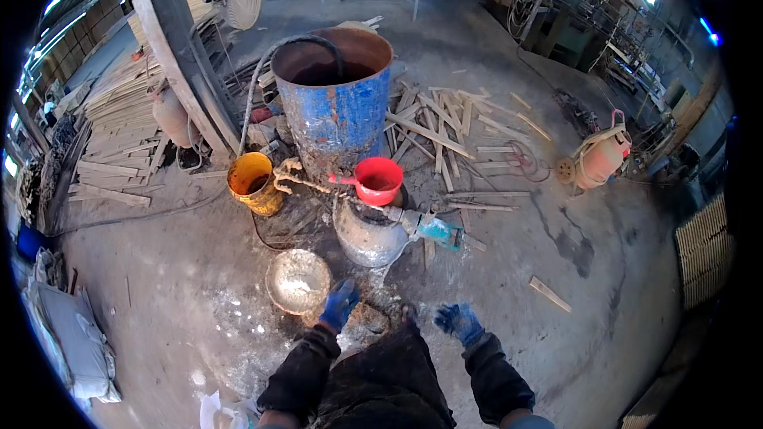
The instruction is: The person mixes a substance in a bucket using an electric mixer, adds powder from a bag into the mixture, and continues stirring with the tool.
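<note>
My left hand (340,304), in a blue glove, is beside the right rim of a round, shallow pan (276,290) on the floor. Whitish powder (300,274) fills the pan. The left fingers point forward, somewhat apart; whether they touch the rim I cannot tell. My right hand (458,322), also blue-gloved, hovers off to the right, fingers spread and nothing in it. Ahead of both stands a pale, crusted bucket (367,238). A teal power mixer (437,233) lies across its edge, and a red dipper (378,179) with a handle rests above it.
Behind the bucket rises a large blue drum (334,115) with a hose (262,71) over its rim. A yellow bucket (258,191) stands at its left. Wood strips (445,127) litter the floor to the right, near an orange-red gas cylinder (602,160). A post (179,48) stands left.
</note>
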Available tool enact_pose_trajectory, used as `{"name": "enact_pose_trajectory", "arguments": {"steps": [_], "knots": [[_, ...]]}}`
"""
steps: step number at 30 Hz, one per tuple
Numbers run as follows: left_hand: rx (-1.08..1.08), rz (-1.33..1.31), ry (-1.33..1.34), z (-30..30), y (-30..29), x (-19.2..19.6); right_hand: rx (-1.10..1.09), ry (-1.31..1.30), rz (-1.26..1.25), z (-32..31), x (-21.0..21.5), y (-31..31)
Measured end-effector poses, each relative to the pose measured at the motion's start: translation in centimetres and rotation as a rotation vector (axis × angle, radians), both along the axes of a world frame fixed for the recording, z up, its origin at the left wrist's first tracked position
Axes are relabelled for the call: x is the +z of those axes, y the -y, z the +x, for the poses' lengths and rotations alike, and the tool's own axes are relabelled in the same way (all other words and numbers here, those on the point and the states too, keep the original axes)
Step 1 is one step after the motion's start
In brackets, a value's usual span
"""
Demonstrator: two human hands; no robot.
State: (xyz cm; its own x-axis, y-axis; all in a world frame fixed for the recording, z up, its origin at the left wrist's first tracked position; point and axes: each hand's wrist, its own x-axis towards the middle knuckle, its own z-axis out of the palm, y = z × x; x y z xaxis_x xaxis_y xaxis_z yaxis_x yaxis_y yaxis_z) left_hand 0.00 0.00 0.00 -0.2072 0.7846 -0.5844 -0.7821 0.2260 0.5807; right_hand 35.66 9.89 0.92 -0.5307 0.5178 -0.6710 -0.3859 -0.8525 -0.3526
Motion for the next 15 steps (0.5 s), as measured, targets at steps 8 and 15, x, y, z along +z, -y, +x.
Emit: {"name": "enact_pose_trajectory", "arguments": {"steps": [8, 15], "knots": [[0.193, -0.120, -0.066, 0.1, -27.0, -8.8, -0.056, -0.035, -0.170, -11.1, -1.6, -26.7], [0.414, -0.287, -0.194, 0.9, -33.8, -16.2, -0.023, -0.175, -0.515, -14.5, -6.5, -28.8]]}}
